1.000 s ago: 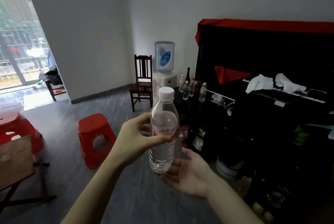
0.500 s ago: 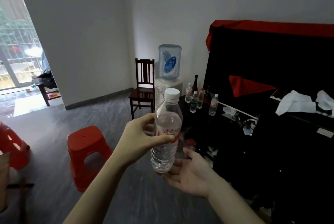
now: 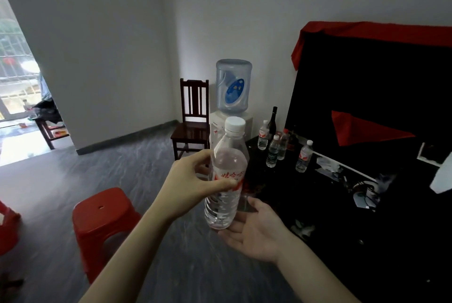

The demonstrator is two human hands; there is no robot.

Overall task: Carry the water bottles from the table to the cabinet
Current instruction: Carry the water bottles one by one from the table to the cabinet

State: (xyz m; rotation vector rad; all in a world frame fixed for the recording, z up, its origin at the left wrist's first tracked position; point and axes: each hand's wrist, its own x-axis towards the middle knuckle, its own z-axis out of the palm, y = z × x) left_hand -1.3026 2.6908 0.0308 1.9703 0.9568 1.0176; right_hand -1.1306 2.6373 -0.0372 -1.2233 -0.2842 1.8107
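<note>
Left hand (image 3: 193, 187) grips water bottle (image 3: 226, 178) mid-frame, upright for carrying; right hand (image 3: 254, 231) spread flat under its base (probably steadying), cabinet (image 3: 281, 180) centre-right.

Daylight pours in through the doorway (image 3: 17, 97) at the left edge and blows out to white there, with glare on the floor (image 3: 137, 156) just inside. The room dims toward the right, where the black cabinet (image 3: 367, 97) swallows nearly all detail. Wide-angle bending curves the walls near the corners. Faint motion blur softens the red stool (image 3: 102, 214) and the cabinet's clutter.
</note>
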